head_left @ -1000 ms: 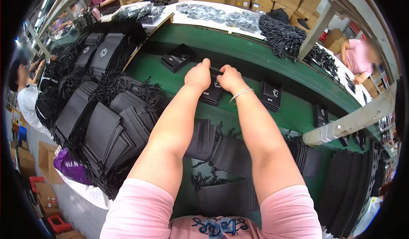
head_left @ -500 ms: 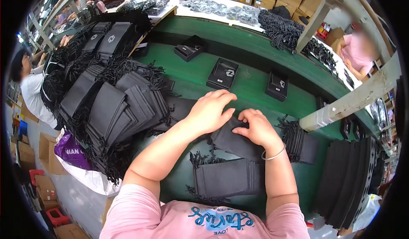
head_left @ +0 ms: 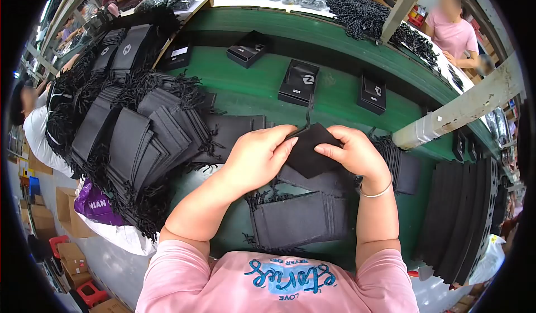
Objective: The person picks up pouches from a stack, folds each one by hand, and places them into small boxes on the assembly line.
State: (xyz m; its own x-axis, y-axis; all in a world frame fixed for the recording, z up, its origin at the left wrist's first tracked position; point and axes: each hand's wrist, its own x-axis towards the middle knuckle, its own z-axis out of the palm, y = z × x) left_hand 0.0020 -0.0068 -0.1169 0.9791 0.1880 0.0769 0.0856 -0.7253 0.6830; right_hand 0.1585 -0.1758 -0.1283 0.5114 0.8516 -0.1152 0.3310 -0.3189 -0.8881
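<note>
A black drawstring pouch is raised between my two hands over the green work surface. My left hand pinches its left edge near the cord, and that cord sticks up above the thumb. On the opposite edge, my right hand grips the pouch between thumb and fingers, with a bangle on the wrist. Below them lies a stack of flat black pouches, cords toward the left. Another flat pouch lies left of my left hand. A standing row of pouches is partly hidden behind my right hand.
Large heaps of pouches cover the left side. Open black boxes sit along the green conveyor ahead. A pale post slants in at right, above dark stacked sheets. A person in pink stands across the line.
Both hands have taken hold of a black pouch and lifted it off the pouches beneath. The camera view has shifted slightly.
</note>
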